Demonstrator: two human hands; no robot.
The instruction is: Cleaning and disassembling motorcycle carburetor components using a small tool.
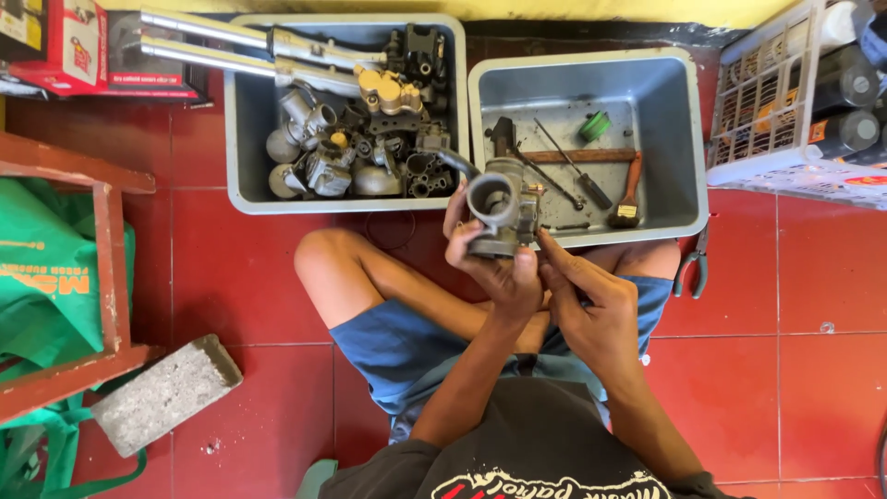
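Head view: you sit cross-legged on the red tile floor, working on a carburetor held up over your knees.

Your left hand has its fingers closed around the carburetor body, round bore turned up toward the camera; your right hand has fingertips pinched at the carburetor's right side, and I cannot tell whether they grip a small screw or only press the casting. I judge you are mid-inspection or loosening a fitting; the next move likely calls for a tool from the grey tray just beyond, where a screwdriver and a brush lie. The other grey tub holds mixed metal parts. The carburetor's underside and your right fingertips are hidden; the pliers are half covered by the tray.
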